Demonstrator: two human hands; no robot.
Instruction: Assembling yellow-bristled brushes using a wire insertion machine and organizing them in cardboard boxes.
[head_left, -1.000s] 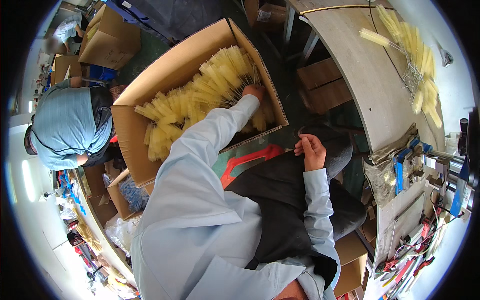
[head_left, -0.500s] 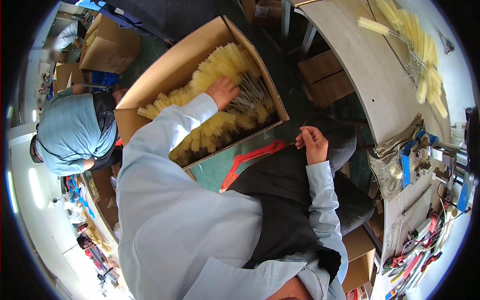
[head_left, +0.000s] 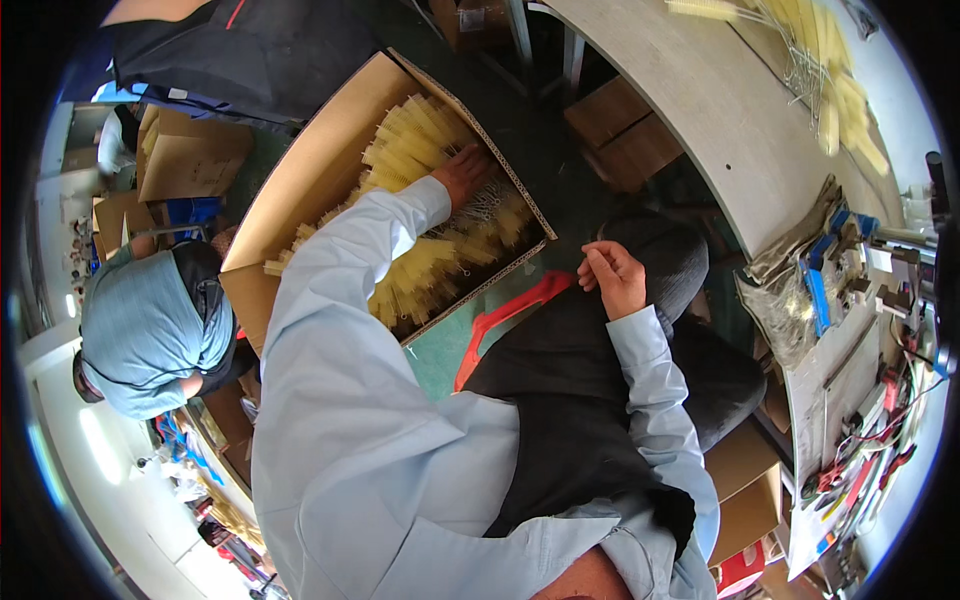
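Note:
In a large cardboard box [head_left: 310, 140] lie many bottle brushes [head_left: 410, 140] with pale yellow bristles and thin twisted-wire handles. My left hand [head_left: 463, 176] is inside the box, lying on the wire handles near the far right wall. Its fingers look stretched out over the brushes, and their tips are partly lost among the wires. Over my dark-clad thigh, my right hand [head_left: 616, 278] hovers outside the box. Thumb and fingers are curled together there, and nothing shows between them.
A red curved bar [head_left: 510, 312] lies beside the box. On the right, a workbench [head_left: 690, 90] carries more yellow brushes [head_left: 830, 90], a blue clamp fixture [head_left: 815, 295] and hand tools. Cardboard cartons [head_left: 625, 130] sit below it. Another person [head_left: 155, 320] bends over at left.
My left hand has moved slightly toward the box's far right wall, and its fingers have flattened onto the wires. My right hand stays near my thigh. The whole view has shifted a little.

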